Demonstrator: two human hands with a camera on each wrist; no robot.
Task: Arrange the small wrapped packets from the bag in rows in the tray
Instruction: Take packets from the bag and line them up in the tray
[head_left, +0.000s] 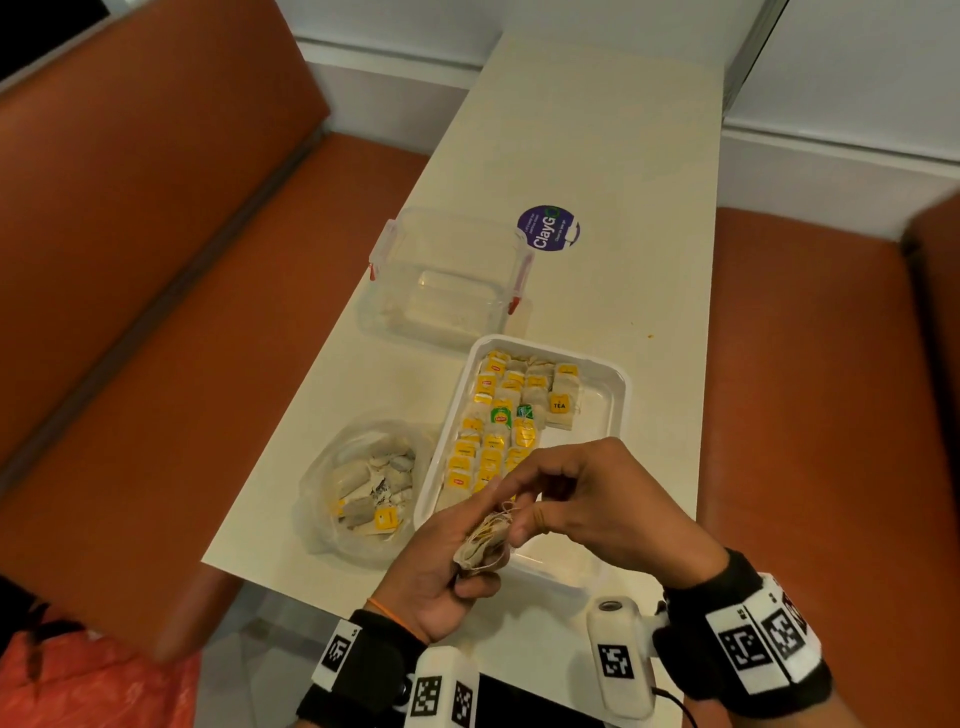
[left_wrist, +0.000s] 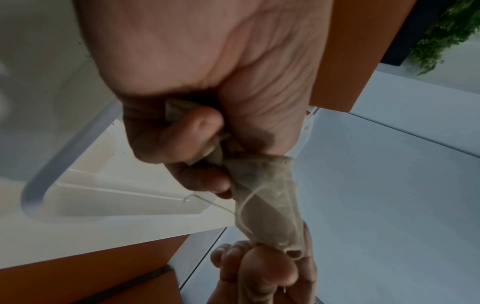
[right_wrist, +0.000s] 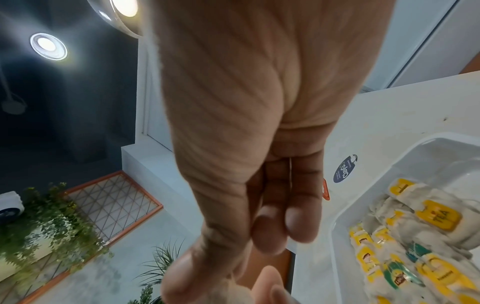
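A: Nearest first?
B: Left hand at 6 o'clock, palm up, fingers curled round a small bunch of tea bags. Right hand meets it from 5 o'clock — thumb and forefinger pinch the top of the bunch, where the strings tangle. Both hands hover over the near end of the tray.
A: Left wrist view agree?
B: Yes. Bunch is clamped against the palm, with right fingertips on its far end.
A: Tray?
B: White, centre of the table. Packets lie in rows along its 9 o'clock side, mostly yellow tags, two green. The 3 o'clock side is largely bare.
A: Bag?
B: Clear plastic bag at 9 o'clock of the tray, just beside it — packets inside.
A: Further out?
B: Clear lidless container with red clips at 12 o'clock, round purple sticker beyond it.
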